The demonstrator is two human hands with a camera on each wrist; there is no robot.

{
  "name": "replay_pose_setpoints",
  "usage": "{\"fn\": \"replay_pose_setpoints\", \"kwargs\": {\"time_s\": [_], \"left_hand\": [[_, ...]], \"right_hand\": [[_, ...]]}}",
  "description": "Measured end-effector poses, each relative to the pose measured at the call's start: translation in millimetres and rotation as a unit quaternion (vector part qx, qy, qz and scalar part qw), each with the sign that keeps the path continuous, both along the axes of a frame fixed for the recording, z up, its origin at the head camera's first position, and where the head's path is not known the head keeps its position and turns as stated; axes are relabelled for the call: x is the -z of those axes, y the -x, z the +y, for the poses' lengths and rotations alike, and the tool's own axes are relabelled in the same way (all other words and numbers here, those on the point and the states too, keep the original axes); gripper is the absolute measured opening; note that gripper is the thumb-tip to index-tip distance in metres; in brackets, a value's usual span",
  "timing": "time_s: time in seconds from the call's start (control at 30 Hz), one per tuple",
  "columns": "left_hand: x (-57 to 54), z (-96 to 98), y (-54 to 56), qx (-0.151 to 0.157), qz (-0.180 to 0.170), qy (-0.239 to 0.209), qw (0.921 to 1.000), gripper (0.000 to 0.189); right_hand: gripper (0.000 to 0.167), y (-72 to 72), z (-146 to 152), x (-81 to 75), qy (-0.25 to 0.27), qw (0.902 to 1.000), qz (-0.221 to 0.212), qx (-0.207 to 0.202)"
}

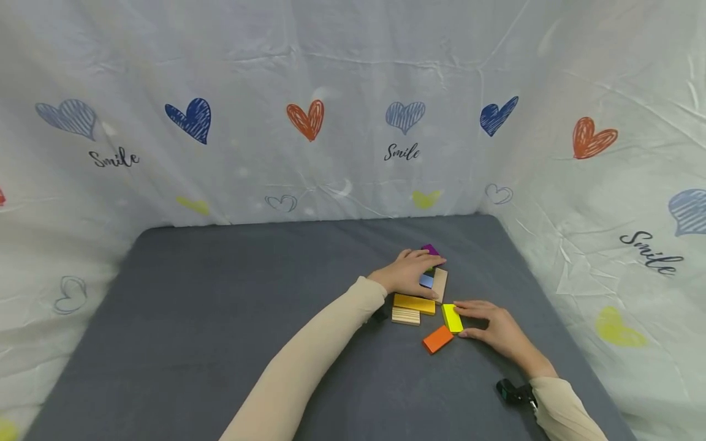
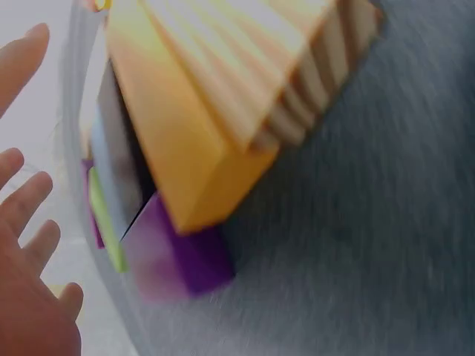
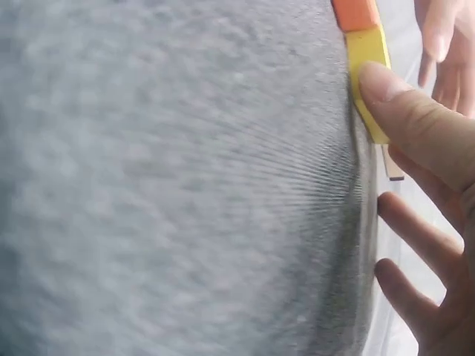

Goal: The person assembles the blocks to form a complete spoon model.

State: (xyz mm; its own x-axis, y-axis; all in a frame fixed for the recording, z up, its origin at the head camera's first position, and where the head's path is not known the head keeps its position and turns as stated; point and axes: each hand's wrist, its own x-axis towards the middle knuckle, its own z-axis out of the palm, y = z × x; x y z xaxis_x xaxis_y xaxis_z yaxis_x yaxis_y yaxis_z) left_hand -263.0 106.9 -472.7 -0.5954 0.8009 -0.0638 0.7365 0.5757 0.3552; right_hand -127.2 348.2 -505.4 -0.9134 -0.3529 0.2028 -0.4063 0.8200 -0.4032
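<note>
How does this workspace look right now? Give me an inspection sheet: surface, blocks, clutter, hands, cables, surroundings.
Surface: dark grey tabletop, creased in the right wrist view.
Blocks: bright yellow block, orange block close to its near end; golden block beside striped wooden block; plain wooden block, blue block, purple block and green block farther back.
Clutter: nothing seen.
Left hand: over the farther blocks, partly hiding them; contact unclear.
Right hand: pinches the bright yellow block between thumb and fingers.
Cables: nothing seen; black device at the right wrist.
Surroundings: pale curtain printed with hearts and "Smile".
</note>
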Motion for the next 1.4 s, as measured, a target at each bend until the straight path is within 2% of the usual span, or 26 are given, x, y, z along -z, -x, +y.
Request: {"fn": "replay_pose_setpoints", "kwargs": {"time_s": [0.27, 0.6, 0.87, 1.03, 1.4], "left_hand": [[11.6, 16.1, -5.8, -0.039, -0.014, 0.014, 0.9990, 0.088], [15.2, 22.1, -9.2, -0.062, -0.012, 0.008, 0.9980, 0.087], [16.2, 26.1, -14.7, -0.087, -0.021, -0.009, 0.9960, 0.086], [13.1, 28.7, -13.8, -0.088, -0.021, -0.015, 0.9958, 0.086], [15.1, 29.5, -11.8, -0.086, -0.001, -0.016, 0.9962, 0.084]], "right_hand": [[0.056, -1.5, 1, 4.4, 0.007, 0.9997, -0.011, 0.019], [0.056, -0.9, 1, 1.4, 0.008, 0.9995, -0.023, 0.020], [0.056, -2.3, 1, 2.5, 0.005, 0.9997, -0.011, 0.021], [0.055, -2.1, 1, 4.4, 0.010, 0.9998, 0.000, 0.019], [0.053, -2.3, -1, 2.9, 0.015, 0.9997, -0.002, 0.017]]}}
